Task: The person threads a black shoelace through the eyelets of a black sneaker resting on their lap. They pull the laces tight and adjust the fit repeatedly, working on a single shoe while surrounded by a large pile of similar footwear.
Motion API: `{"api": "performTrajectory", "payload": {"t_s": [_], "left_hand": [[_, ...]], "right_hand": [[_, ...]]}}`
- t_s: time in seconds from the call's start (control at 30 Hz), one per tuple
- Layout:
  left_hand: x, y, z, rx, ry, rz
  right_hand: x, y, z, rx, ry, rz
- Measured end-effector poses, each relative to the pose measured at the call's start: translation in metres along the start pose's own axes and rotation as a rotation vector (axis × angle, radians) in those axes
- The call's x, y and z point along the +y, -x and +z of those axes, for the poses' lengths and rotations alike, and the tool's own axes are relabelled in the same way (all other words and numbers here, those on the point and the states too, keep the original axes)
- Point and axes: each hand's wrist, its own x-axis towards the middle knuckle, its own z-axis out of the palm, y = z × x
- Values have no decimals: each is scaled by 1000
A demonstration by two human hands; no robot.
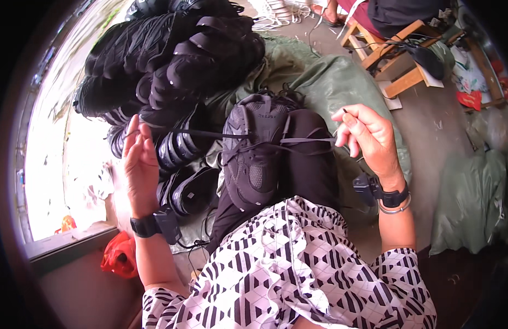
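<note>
A black sneaker (256,148) lies on my lap with its toe toward me and its tongue showing at the far end. From it a dark shoelace (204,133) runs taut out to both sides. My left hand (140,164) grips one end of the lace, fingers pressed together. Off to the right, my right hand (370,134) pinches the other end between thumb and fingers. Each wrist wears a black strap with a small box, and a bangle circles the right wrist. The sneaker itself is touched by neither hand.
A tall heap of black sneakers (171,60) stands at the far left, with more pairs (191,189) beside my leg. Green sheeting (325,82) spreads beyond my knees. A wooden stool (396,60) and another person's foot (330,13) are at the far right. A green sack (473,203) sits to my right.
</note>
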Motion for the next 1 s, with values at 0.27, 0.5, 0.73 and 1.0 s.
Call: {"api": "performTrajectory", "payload": {"t_s": [0.27, 0.5, 0.73, 1.0], "left_hand": [[6, 3, -41, -77, 95, -23], [73, 5, -60, 111, 323, 187], [-3, -13, 62, 100, -653, 192], [-92, -33, 115, -868, -1494, 619]], "right_hand": [[1, 5, -3, -30, 57, -30], [-36, 49, -61, 548, -336, -556], [27, 18, -29, 324, -130, -22], [45, -28, 67, -154, -172, 67]]}}
